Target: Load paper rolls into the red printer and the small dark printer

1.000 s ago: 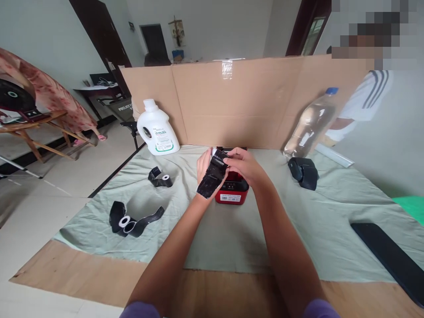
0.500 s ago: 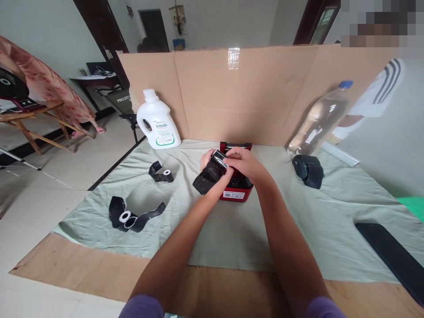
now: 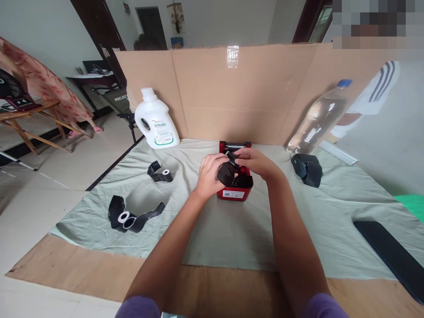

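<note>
A roll of glossy black ribbon (image 3: 227, 174) is held up above the red label printer (image 3: 247, 196), which stands with its lid raised. My left hand (image 3: 209, 173) is closed around the roll's left side. From the right, the fingers of my right hand (image 3: 257, 162) pinch the upper end of the same roll. Both hands partly cover the printer's inside, so whatever lies in it is mostly hidden. On the cloth to the left lie a small black ribbon strip with a white core (image 3: 161, 174) and a larger unrolled one (image 3: 132, 219).
A white detergent bottle (image 3: 157, 119) and a clear water bottle (image 3: 319, 119) stand at the back before a cardboard screen (image 3: 232, 97). At right are a black roll (image 3: 308, 170), a clear tube (image 3: 339, 153) and a black phone-like slab (image 3: 387, 254). A person's white sleeve (image 3: 380, 90) shows behind.
My left hand has come up around the black ribbon, and its loose flap no longer hangs out to the left. The roll has moved slightly right over the printer; my right hand stays on it.
</note>
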Tool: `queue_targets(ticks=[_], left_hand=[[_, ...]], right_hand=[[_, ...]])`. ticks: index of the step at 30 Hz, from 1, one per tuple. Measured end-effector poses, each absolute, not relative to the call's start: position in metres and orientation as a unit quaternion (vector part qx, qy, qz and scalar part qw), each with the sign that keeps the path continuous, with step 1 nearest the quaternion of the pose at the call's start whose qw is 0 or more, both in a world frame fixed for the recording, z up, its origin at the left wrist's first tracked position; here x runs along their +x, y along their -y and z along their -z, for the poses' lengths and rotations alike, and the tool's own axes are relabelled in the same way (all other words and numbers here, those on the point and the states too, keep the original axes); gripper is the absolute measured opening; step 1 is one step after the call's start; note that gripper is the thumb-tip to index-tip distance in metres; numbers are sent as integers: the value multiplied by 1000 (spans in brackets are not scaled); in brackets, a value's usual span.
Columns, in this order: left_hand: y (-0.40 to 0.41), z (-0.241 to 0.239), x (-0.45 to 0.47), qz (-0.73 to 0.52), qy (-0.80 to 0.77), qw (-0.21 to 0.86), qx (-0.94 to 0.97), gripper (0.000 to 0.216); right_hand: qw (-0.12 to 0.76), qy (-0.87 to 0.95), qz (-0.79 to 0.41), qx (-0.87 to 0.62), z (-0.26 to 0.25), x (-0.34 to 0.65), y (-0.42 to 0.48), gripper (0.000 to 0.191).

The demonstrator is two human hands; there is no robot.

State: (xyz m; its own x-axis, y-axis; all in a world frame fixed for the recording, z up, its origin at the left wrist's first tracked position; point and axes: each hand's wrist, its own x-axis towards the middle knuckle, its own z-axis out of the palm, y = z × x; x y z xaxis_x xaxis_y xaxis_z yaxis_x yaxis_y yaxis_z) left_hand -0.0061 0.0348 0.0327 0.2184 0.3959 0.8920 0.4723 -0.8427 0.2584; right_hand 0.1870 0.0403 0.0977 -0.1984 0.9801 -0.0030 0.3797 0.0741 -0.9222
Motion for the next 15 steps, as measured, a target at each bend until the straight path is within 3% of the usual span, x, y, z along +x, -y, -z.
queue_targets(ticks=[4, 7, 11, 15], left_hand=[[-38, -44, -24, 440, 238, 29, -866, 8], [-38, -51, -30, 403, 234, -18, -885, 14], [-37, -59, -36, 385, 243, -73, -887, 13], [-35, -61, -37, 341, 259, -87, -900, 17]], right_hand=[[234, 699, -373, -564, -90, 197, -48, 20], [169, 733, -286, -593, -82, 193, -54, 21], [146, 739, -178, -633, -70, 181, -60, 29], [133, 744, -154, -637, -66, 175, -63, 35]])
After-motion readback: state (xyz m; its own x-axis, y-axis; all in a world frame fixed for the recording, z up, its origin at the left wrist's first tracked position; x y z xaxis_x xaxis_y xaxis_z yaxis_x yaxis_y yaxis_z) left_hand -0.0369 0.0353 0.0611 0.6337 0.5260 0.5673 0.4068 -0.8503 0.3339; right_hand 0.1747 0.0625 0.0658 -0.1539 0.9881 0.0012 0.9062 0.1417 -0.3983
